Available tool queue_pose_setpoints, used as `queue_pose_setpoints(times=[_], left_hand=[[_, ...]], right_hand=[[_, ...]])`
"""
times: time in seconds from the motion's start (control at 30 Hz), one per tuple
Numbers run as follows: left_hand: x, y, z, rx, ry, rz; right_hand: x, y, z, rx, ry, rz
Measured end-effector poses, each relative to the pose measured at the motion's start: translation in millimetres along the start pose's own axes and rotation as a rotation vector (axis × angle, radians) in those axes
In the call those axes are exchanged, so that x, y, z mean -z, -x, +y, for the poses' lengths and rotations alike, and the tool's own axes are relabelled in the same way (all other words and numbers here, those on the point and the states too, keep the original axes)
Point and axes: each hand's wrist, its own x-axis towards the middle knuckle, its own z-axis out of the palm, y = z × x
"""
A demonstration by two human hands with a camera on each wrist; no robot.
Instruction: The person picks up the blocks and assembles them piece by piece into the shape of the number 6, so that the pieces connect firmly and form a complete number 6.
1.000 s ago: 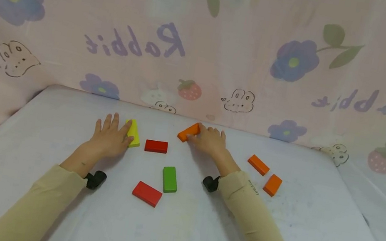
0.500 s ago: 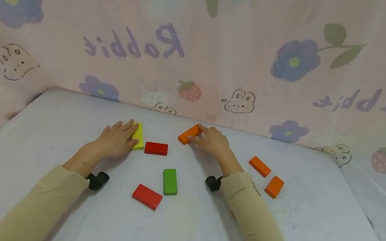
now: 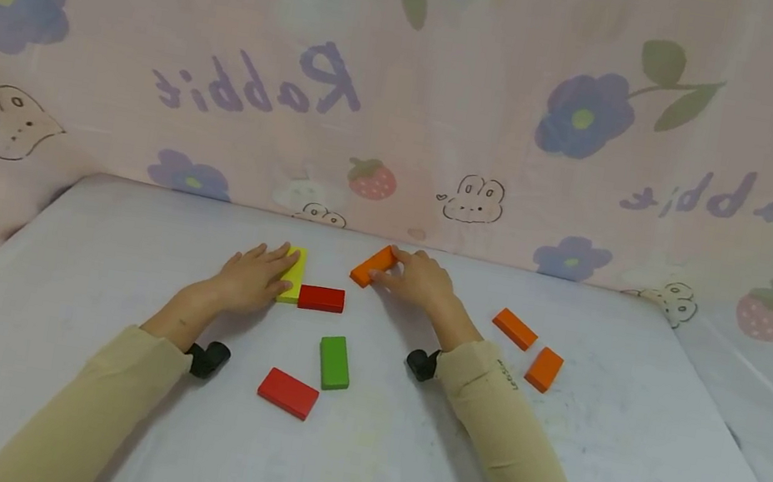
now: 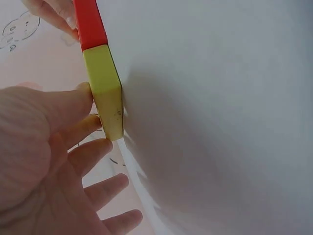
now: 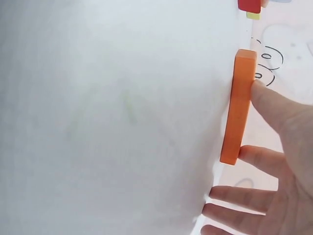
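My left hand (image 3: 251,280) rests thumb and fingertips on a yellow block (image 3: 294,270), its fingers fairly straight. The yellow block's right side touches the end of a red block (image 3: 321,299), as the left wrist view also shows. Farther right, my right hand (image 3: 420,282) touches an orange block (image 3: 371,266) that lies slantwise near the back edge. In the right wrist view, the thumb lies against the orange block (image 5: 238,107) and the index fingertip is at its lower end. The other right fingers are spread, away from the block.
A green block (image 3: 334,363) and another red block (image 3: 288,393) lie nearer on the white table (image 3: 394,478). Two orange blocks, one (image 3: 515,329) behind the other (image 3: 544,370), lie right of the right forearm. A patterned curtain (image 3: 410,93) hangs behind the table.
My left hand has slid the yellow block to the right until it meets the red block, which has shifted slightly right. The right hand and its orange block stay about where they were.
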Motion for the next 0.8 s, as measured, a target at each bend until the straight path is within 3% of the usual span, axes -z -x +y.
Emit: queue_pose_setpoints(times=[0.8], left_hand=[[-11.0,-6.7,24.3,-0.095,0.009,-0.046]], right_hand=[[-0.6,-5.7,1.2,-0.017,-0.001,-0.002]])
